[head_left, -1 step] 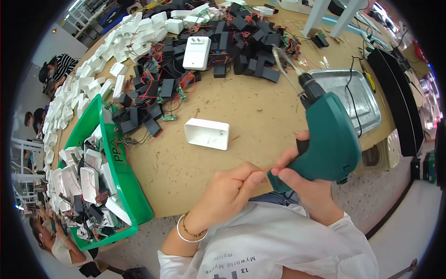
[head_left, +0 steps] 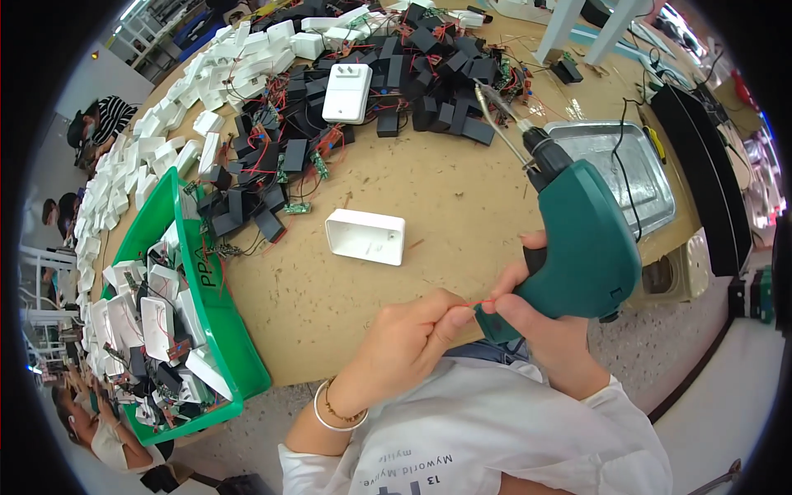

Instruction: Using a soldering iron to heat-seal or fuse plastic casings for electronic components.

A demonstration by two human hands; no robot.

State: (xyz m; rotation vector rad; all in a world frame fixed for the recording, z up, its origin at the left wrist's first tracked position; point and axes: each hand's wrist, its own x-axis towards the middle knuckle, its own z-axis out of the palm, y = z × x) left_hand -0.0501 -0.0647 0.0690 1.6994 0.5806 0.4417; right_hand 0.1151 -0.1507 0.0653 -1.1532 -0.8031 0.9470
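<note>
Red wire (head_left: 476,303) runs between 2 hands, in front of the person, near the table edge. Left hand (head_left: 400,342): thumb and fingers pinched closed on wire. Right hand (head_left: 549,334): fingers curled around handle of green soldering gun (head_left: 590,239), thumb and fingertip at wire; exact grip on wire, can't tell. Gun tip points up and left. 1 open white case (head_left: 365,237) on table (head_left: 445,198), metal tray (head_left: 657,198) right of gun, green bin (head_left: 221,330) of parts at left.
</note>
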